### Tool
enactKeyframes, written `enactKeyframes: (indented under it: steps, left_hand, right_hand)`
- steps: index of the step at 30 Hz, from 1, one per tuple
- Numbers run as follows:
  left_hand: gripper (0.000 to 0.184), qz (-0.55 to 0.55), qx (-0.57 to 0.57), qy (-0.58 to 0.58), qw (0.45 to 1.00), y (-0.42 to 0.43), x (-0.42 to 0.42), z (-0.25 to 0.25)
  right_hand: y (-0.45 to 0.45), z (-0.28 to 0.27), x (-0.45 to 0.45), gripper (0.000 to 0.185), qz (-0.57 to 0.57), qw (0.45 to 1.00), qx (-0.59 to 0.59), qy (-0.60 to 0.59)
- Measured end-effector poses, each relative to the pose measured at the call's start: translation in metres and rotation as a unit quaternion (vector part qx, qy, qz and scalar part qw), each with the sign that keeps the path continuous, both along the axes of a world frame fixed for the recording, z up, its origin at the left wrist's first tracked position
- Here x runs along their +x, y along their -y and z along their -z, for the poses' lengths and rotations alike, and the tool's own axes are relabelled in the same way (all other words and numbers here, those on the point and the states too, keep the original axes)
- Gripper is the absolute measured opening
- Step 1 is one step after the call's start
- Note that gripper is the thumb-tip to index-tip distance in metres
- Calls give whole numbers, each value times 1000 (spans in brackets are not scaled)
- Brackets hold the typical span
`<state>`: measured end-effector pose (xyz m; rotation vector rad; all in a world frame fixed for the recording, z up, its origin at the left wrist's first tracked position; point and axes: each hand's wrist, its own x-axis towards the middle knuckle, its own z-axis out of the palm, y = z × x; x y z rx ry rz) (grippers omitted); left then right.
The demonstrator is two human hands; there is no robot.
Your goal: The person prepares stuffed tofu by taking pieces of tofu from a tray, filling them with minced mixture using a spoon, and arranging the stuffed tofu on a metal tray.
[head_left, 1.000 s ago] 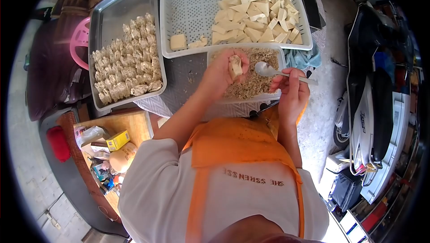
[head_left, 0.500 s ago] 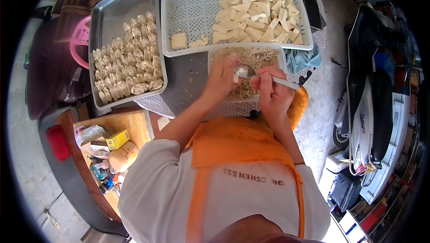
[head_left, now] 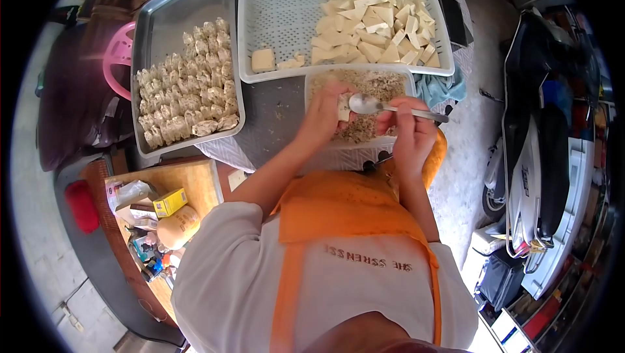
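Note:
My left hand [head_left: 325, 109] is closed around a pale tofu piece [head_left: 343, 113], partly hidden by the fingers. In my right hand [head_left: 411, 125] is a metal spoon [head_left: 423, 113], gripped by its handle, with its bowl right beside the tofu piece. Both hands are over a white tub [head_left: 409, 78] of crumbly brownish filling [head_left: 359, 133]. Behind the tub, a white perforated basket [head_left: 280, 18] holds a heap of cut tofu pieces [head_left: 374, 18]. To the left, a metal tray [head_left: 179, 11] carries rows of tofu pieces with filling on them [head_left: 189, 86].
A blue cloth [head_left: 443, 86] lies right of the tub. At lower left, a wooden table [head_left: 202, 184] bears a yellow box [head_left: 170, 203] and small items. A pink chair [head_left: 118, 60] stands past the tray, and a scooter [head_left: 527, 171] is at the right.
My right hand and the spoon have shifted slightly right, and the spoon's handle lies flatter. My left hand stays in nearly the same place with the tofu piece.

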<state>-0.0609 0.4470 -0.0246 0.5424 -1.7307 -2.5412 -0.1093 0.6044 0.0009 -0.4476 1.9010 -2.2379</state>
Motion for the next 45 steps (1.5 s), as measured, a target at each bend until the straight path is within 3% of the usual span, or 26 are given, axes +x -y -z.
enactKeyframes:
  steps: [2,3,5,11,14,17,23,26,29,35,38,41,44,45]
  left_hand:
    - [47,39,68,-34,996,5,-2,1]
    - [47,42,40,-34,998,5,-3,-1]
    - [48,50,-20,-32,998,3,-6,-8]
    - [38,45,30,-19,998,4,-4,-2]
    - [38,-21,84,-36,996,-4,-10,-5]
    - [36,58,28,0,998,9,-4,4]
    - [28,7,192,-40,981,-2,-19,-15]
    - [33,11,166,-59,984,-3,-14,-17]
    - [32,83,107,-87,987,8,-8,0]
    - [27,-13,219,-54,974,4,-14,-4]
    - [31,44,194,-86,976,10,-12,7]
    - [33,15,104,-14,994,6,-8,-9]
    - [31,-20,156,-32,987,3,-7,-11]
    - [29,21,196,-35,980,10,-6,-5]
  right_hand:
    - [-7,2,-9,14,51,998,-35,9]
    - [-10,3,-12,14,76,996,-51,15]
    - [-13,1,-16,14,98,995,-7,-1]
    - [-12,28,-21,14,81,988,122,-50]
    - [-9,27,-20,14,65,971,201,-108]
    - [-11,30,-21,12,60,968,210,-123]
    - [-12,35,-22,13,60,958,225,-170]
    - [-11,27,-20,15,66,957,233,-159]
    - [-10,28,-19,15,68,956,236,-159]
    - [-9,27,-18,16,67,956,245,-150]
    - [-10,31,-20,17,66,950,244,-182]
    - [-11,35,-20,17,66,943,256,-201]
    - [-9,31,-19,15,80,938,264,-211]
    - [-11,32,-19,14,70,939,265,-209]
